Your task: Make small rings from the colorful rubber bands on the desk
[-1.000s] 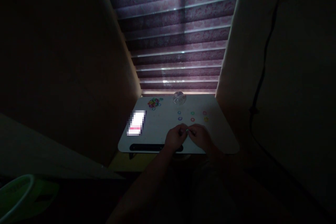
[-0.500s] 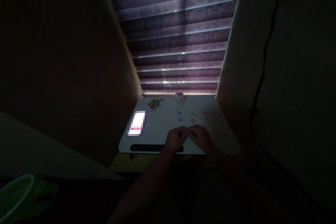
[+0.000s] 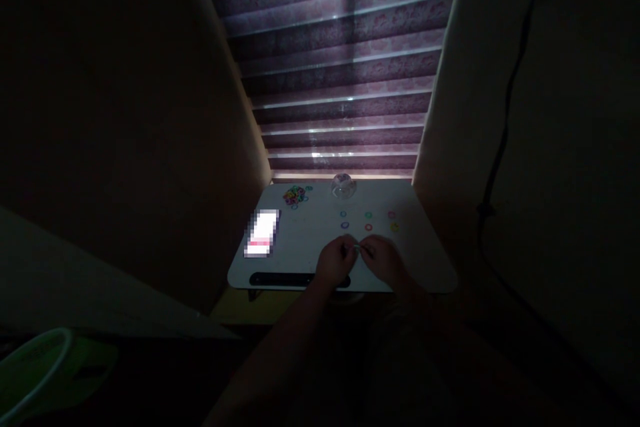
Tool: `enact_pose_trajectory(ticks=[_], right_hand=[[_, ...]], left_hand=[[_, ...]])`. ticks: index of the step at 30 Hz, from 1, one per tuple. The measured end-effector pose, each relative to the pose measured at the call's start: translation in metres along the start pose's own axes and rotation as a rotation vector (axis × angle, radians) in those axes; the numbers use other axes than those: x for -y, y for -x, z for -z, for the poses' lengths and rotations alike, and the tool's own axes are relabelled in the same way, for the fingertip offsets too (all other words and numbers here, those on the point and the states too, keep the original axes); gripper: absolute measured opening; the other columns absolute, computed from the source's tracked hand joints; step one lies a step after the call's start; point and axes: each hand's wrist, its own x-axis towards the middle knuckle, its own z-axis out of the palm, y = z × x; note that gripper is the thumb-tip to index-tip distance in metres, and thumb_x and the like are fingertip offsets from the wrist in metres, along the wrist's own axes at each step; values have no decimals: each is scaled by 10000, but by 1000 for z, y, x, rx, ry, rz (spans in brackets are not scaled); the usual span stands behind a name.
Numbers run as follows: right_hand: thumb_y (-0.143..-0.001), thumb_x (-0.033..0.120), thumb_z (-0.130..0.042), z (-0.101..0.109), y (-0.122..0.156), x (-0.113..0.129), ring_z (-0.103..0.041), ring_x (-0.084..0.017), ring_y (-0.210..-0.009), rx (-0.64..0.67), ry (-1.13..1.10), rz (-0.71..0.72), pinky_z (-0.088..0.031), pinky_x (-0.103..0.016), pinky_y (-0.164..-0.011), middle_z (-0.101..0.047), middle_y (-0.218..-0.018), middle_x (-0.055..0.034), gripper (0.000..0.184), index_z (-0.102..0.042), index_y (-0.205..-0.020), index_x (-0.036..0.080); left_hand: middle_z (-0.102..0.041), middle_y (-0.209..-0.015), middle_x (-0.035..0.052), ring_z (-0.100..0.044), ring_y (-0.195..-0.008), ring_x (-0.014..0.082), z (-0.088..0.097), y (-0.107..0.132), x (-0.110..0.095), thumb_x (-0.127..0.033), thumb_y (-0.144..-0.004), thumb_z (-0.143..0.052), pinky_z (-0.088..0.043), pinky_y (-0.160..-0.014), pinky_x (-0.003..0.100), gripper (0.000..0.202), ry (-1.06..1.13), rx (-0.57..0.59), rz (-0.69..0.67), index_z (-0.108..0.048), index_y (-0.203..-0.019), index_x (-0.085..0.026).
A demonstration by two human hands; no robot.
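Above the near part of a white table (image 3: 300,247), my left hand (image 3: 335,263) and my right hand (image 3: 384,260) meet with fingertips pinched. Between them is a small pale thing (image 3: 357,247), too small and dark to name. Just beyond my hands several small coloured bands lie spaced out in two rows. The farther row has a bluish band (image 3: 343,214), a green band (image 3: 369,215) and a pink band (image 3: 391,215); the nearer has a purple band (image 3: 345,225), a red band (image 3: 369,227) and a yellow band (image 3: 395,227).
A heap of mixed coloured bands (image 3: 294,195) lies at the far left, with a lit phone (image 3: 262,233) nearer. A clear round container (image 3: 343,186) stands at the back by the pleated blind (image 3: 340,67). A black strip (image 3: 280,279) runs along the front edge. Lower left is a green basket (image 3: 85,373).
My fingertips have drawn slightly apart, and more of the small pale thing shows between them. The bands, phone and container stay in place; the view has shifted slightly.
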Motion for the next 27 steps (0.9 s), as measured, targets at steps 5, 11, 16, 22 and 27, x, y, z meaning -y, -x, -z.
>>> enact_pose_trajectory(ticks=[5,11,16,22,27], right_hand=[[-820,190,-568,0,1,1,-543,-162,-662,6,5,-3,-379,-266,-625,-617,-704,-22,83,-620,-758,208],[-793,174,-565,2,1,2,-516,-151,-658,-1,43,6,-354,-258,-622,-586,-691,-12,83,-576,-718,206],[-771,180,-588,3,1,3,-498,-147,-634,-8,17,-15,-339,-256,-598,-564,-673,-4,76,-560,-707,210],[-803,203,-592,5,1,5,-497,-150,-650,-9,23,-5,-342,-261,-613,-560,-675,-8,110,-551,-701,210],[-803,190,-583,4,0,5,-501,-149,-650,1,19,1,-346,-263,-618,-569,-685,-11,99,-561,-707,205]], left_hand=[[-661,-781,-2,-584,-706,122,0,0,-1,-291,-858,-574,-443,-672,223,127,-12,2,4,-631,-875,-180],[-650,-745,-10,-563,-667,113,1,-1,-5,-285,-839,-595,-412,-634,215,113,-10,2,9,-617,-825,-175],[-622,-695,-26,-539,-617,104,1,0,-4,-290,-813,-622,-385,-596,211,114,-9,19,3,-601,-785,-182],[-607,-682,-32,-538,-617,104,0,0,-2,-331,-822,-622,-376,-594,213,158,-30,24,-8,-583,-780,-183],[-605,-687,-31,-542,-625,105,0,0,0,-347,-825,-618,-376,-594,214,172,-31,24,-1,-585,-782,-183]])
